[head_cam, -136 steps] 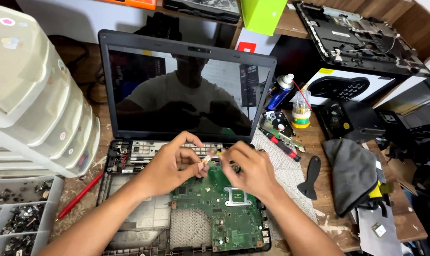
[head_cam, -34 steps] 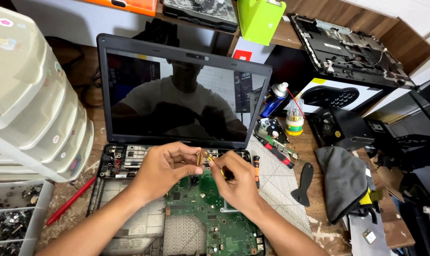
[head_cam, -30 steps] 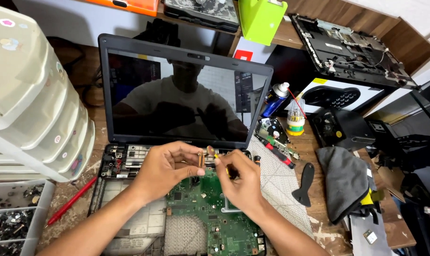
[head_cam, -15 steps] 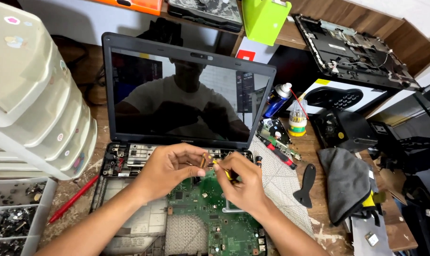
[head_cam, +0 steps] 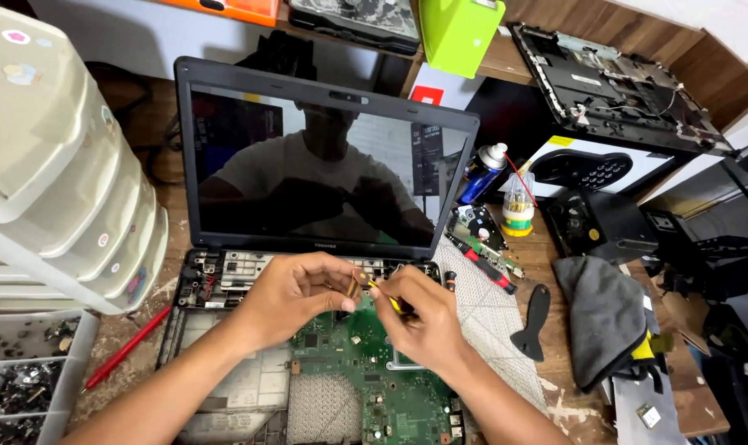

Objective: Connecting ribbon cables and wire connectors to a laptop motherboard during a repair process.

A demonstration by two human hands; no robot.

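Left hand (head_cam: 296,295) grip pinched on small brass part (head_cam: 353,285), right hand (head_cam: 419,317) grip closed around yellow screwdriver (head_cam: 390,299), above green motherboard (head_cam: 353,375)

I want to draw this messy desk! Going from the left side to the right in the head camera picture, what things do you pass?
Stack of pale plastic drawers → red pen → left hand → right hand → black plastic pry tool → grey cloth.
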